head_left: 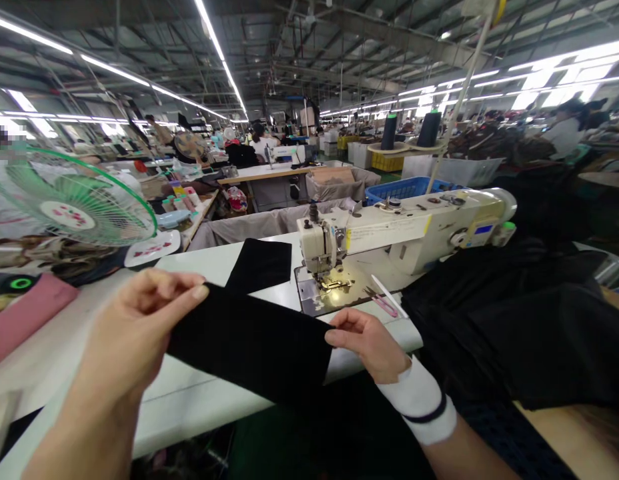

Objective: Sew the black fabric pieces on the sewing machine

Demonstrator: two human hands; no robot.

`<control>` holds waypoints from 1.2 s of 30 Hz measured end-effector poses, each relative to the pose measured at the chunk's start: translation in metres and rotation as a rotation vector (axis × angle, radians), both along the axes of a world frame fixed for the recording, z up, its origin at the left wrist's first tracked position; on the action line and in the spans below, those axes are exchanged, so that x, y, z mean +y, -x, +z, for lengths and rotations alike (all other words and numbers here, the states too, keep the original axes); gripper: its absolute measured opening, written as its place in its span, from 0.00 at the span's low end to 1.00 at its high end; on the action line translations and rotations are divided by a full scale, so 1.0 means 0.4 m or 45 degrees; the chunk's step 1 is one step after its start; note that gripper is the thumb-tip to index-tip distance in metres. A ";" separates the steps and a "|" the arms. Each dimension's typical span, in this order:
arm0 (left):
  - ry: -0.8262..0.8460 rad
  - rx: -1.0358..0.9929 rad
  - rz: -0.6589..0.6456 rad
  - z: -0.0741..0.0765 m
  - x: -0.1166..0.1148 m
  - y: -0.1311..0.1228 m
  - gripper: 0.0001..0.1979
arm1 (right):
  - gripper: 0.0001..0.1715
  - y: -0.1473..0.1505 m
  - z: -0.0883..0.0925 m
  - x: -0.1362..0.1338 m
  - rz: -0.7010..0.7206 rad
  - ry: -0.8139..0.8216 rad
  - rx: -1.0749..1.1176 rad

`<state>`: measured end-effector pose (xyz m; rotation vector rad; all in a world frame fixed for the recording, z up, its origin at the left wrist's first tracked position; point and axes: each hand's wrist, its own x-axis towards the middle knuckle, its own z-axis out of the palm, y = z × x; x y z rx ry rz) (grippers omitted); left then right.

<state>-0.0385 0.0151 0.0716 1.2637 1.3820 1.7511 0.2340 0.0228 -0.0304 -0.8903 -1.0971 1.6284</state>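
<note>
A black fabric piece (259,347) is stretched between my two hands above the front of the white sewing table (189,393). My left hand (144,320) pinches its upper left corner between thumb and fingers. At the opposite upper corner, my right hand (364,337) grips the edge the same way; a white wristband with a dark stripe covers that wrist. Behind the cloth, another black fabric piece (263,263) lies flat on the table. The sewing machine (324,247) stands just beyond my right hand, its needle area lit.
Small scissors (382,301) and a white pen-like stick (389,295) lie right of the needle plate. A heap of black fabric (514,320) fills the right side. At left are a green fan (69,200) and pink cloth (29,313). A blue basket (409,189) stands behind the machine.
</note>
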 end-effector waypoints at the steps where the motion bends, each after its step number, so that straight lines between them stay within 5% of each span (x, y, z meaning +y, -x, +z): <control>1: 0.027 0.135 -0.074 0.023 0.035 0.000 0.21 | 0.18 0.009 -0.011 -0.015 0.026 0.033 0.014; 3: 0.158 0.448 -0.265 0.040 0.116 -0.018 0.18 | 0.17 0.028 -0.041 -0.050 0.025 0.066 0.006; 5: 0.293 0.761 -0.456 0.005 0.201 -0.058 0.14 | 0.15 0.043 -0.080 -0.086 -0.056 0.029 -0.081; 8: 0.394 0.924 -0.559 -0.123 0.298 -0.140 0.12 | 0.15 0.046 -0.141 -0.125 -0.244 -0.164 -0.345; 11: 0.414 0.931 -0.578 -0.256 0.334 -0.208 0.14 | 0.05 0.025 -0.189 -0.137 -0.308 -0.410 -0.634; 14: 0.391 0.908 -0.567 -0.327 0.326 -0.237 0.13 | 0.04 -0.010 -0.215 -0.134 -0.251 -0.631 -0.801; 19: 0.358 0.881 -0.537 -0.349 0.306 -0.234 0.08 | 0.15 -0.067 -0.233 -0.119 -0.200 -1.092 -0.874; 23: 0.393 0.892 -0.504 -0.356 0.332 -0.240 0.08 | 0.13 -0.087 -0.236 -0.095 -0.230 -1.376 -0.947; 30: 0.496 0.881 -0.438 -0.367 0.422 -0.250 0.11 | 0.09 -0.068 -0.218 -0.057 -0.326 -1.395 -1.148; 36: 0.487 0.904 -0.458 -0.374 0.434 -0.246 0.11 | 0.11 -0.061 -0.221 -0.053 -0.327 -1.456 -1.129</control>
